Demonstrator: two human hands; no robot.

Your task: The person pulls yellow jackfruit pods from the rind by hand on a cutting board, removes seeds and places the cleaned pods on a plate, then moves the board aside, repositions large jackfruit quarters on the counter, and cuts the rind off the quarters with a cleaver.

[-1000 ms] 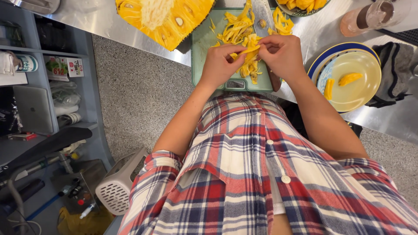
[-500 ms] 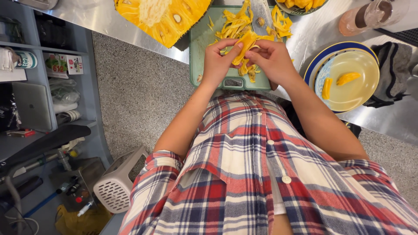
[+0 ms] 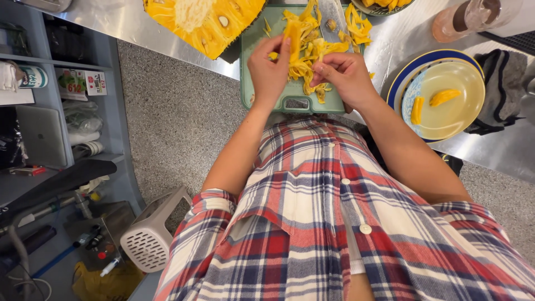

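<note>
left hand (image 3: 270, 71) has lifted, fingers now pinching a jackfruit pod (image 3: 291, 38) freed from the fibres; right hand (image 3: 344, 75) fingers grip the strands (image 3: 310, 69) beneath, over the cutting board (image 3: 255, 39).

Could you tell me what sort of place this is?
Probably a working kitchen or food stall: a steel counter, a cut jackfruit beside a green board, and shelves of supplies at the side.

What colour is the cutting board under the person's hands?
Pale green, seen in the head view: the cutting board lies under yellow fruit strips.
</note>
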